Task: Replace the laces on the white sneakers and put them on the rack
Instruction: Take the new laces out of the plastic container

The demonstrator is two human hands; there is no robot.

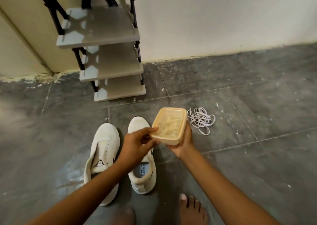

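Two unlaced white sneakers [120, 156] sit on the floor below the grey tiered rack [109, 60]. Her left hand [137, 143] pinches the pale plastic tub [169, 126] of cream laces, gripped by her right hand [182, 142]; next, draw one out. Discarded white laces [201, 119] lie rightward.

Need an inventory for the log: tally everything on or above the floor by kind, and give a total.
White sneakers: 2
Plastic containers: 1, held by both hands, pale strands inside
Loose lace piles: 1
Shoe racks: 1
Total: 5
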